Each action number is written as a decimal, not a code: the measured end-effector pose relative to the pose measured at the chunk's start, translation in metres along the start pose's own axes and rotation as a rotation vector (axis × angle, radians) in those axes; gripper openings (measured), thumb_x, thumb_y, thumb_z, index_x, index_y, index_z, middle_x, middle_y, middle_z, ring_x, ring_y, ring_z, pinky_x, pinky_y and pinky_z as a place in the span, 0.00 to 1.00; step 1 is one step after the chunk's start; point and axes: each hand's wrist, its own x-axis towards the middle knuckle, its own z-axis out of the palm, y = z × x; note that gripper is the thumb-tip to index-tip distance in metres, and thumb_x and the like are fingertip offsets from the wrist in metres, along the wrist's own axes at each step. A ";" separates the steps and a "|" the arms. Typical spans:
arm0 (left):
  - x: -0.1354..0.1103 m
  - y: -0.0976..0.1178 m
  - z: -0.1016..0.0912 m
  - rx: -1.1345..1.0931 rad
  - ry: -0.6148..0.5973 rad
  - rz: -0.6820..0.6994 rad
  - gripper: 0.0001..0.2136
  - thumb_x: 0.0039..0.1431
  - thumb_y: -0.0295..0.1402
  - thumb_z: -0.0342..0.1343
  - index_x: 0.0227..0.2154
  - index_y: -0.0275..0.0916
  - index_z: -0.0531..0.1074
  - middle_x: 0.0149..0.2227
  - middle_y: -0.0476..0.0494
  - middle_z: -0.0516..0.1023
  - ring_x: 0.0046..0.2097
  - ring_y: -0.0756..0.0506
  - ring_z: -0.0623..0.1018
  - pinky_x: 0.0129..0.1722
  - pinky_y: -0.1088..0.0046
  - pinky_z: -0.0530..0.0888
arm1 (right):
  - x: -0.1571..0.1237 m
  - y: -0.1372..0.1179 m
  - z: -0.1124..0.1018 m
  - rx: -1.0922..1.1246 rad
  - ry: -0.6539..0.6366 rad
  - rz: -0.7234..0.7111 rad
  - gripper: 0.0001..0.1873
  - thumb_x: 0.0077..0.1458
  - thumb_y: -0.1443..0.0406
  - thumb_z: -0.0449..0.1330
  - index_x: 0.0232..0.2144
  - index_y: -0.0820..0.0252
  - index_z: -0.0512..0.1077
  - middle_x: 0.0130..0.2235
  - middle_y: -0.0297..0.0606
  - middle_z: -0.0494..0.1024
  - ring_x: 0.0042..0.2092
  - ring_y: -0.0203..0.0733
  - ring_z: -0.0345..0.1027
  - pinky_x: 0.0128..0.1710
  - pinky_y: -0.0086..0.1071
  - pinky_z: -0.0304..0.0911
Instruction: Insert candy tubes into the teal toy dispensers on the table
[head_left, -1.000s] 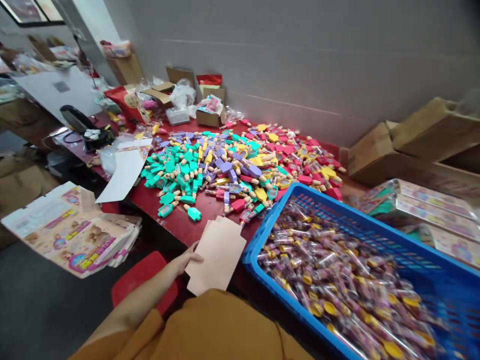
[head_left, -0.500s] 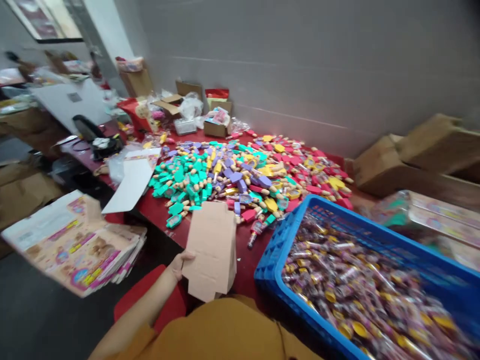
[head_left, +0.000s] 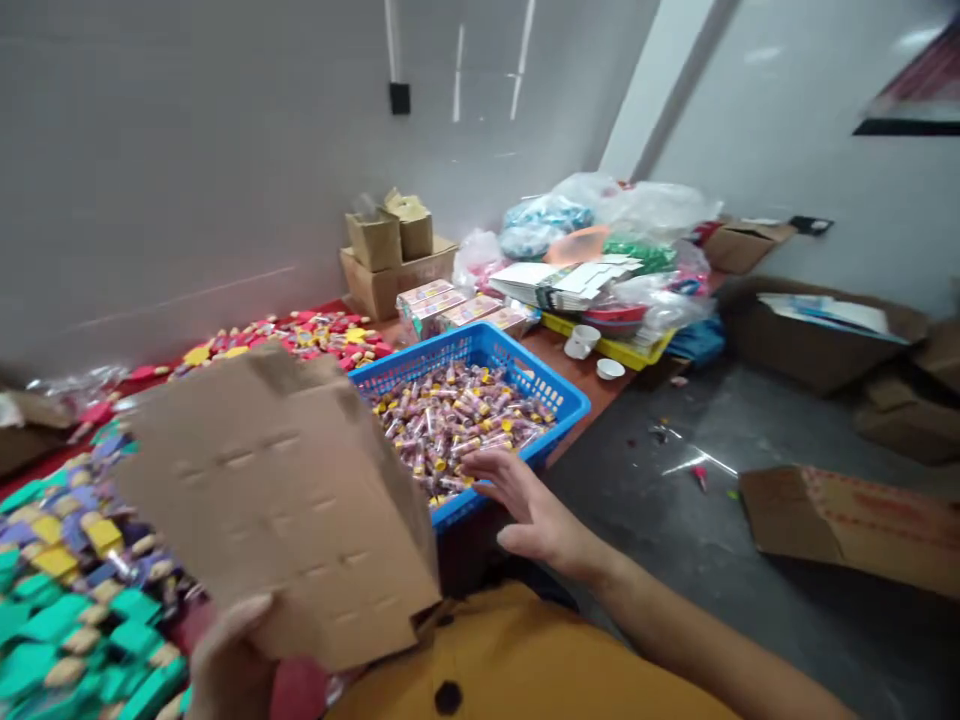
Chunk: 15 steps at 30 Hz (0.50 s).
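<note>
My left hand (head_left: 236, 655) grips the lower left edge of a stack of brown cardboard sheets (head_left: 300, 500), with slots pressed into the top face. The stack is tilted up in front of my chest. My right hand (head_left: 525, 505) holds nothing; its fingers are apart, beside the near rim of a blue plastic basket (head_left: 566, 400). Inside the basket lie many small clear tubes with yellow ends (head_left: 450, 410). Left of the cardboard lies a pile of green, purple and yellow pieces with wooden-looking ends (head_left: 90, 610), partly hidden by the stack.
Red and yellow pieces (head_left: 300, 335) lie along the wall. Behind the basket are printed boxes (head_left: 442, 305) and brown cartons (head_left: 390, 280). Plastic bags and folded white boxes (head_left: 570, 280) fill the far table end, near a white cup (head_left: 581, 342). A cardboard carton (head_left: 855, 520) lies on the floor.
The view has swung to the right. The cardboard stack, still in my left hand, is lifted closer and tilted. My right hand has come into view by the basket.
</note>
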 end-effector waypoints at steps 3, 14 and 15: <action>-0.001 0.016 0.085 0.000 -0.061 -0.024 0.15 0.21 0.39 0.60 0.19 0.36 0.73 0.24 0.43 0.77 0.31 0.35 0.76 0.26 0.64 0.74 | 0.001 -0.011 -0.022 0.089 0.019 -0.138 0.45 0.36 0.44 0.65 0.53 0.49 0.50 0.58 0.42 0.53 0.59 0.47 0.48 0.57 0.43 0.47; 0.003 0.026 0.355 0.153 -0.719 0.164 0.39 0.37 0.43 0.65 0.55 0.38 0.60 0.54 0.38 0.66 0.58 0.36 0.62 0.55 0.63 0.63 | -0.042 -0.049 -0.225 0.398 0.649 0.344 0.34 0.30 0.57 0.66 0.44 0.61 0.67 0.41 0.47 0.74 0.41 0.58 0.69 0.41 0.51 0.66; 0.009 0.029 0.365 0.214 -0.795 0.207 0.38 0.39 0.44 0.64 0.55 0.38 0.60 0.56 0.38 0.64 0.58 0.37 0.61 0.56 0.63 0.61 | -0.047 -0.050 -0.251 0.396 0.743 0.377 0.33 0.27 0.57 0.65 0.40 0.62 0.69 0.38 0.49 0.75 0.38 0.59 0.70 0.37 0.51 0.67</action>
